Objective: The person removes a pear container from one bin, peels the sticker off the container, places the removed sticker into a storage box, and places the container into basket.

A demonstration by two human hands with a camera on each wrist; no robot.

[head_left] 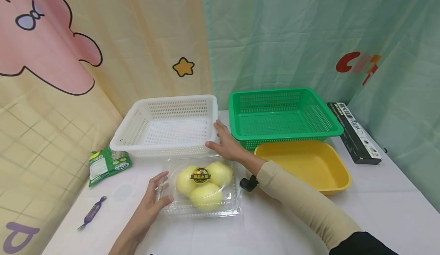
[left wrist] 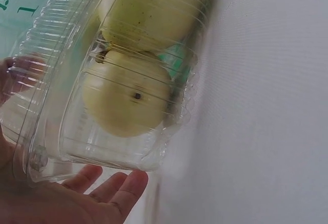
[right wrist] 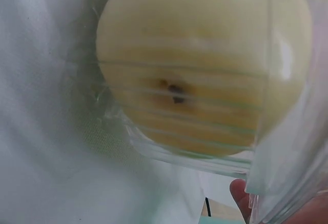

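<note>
A clear plastic clamshell box (head_left: 201,211) with a dark label holds three pale yellow-green round fruits (head_left: 206,195) on the white table. My left hand (head_left: 146,205) rests at the box's left side, thumb and forefinger spread apart. In the left wrist view, extended fingertips (left wrist: 130,183) lie right at the box's corner, and another digit shows through the lid's rim. Beyond the box, my right hand (head_left: 227,145) reaches to the right front corner of a white perforated basket (head_left: 161,148), its thumb at the front and its fingers along the side. Close-up fruit fills much of the right wrist view.
Right of the white basket stands a green perforated basket (head_left: 288,137), with a yellow basin (head_left: 306,165) before it. A black box (head_left: 355,134) lies far right. At left lie a green packet (head_left: 109,165) and a purple wrapped candy (head_left: 93,211). Printed curtains (head_left: 275,37) hang behind.
</note>
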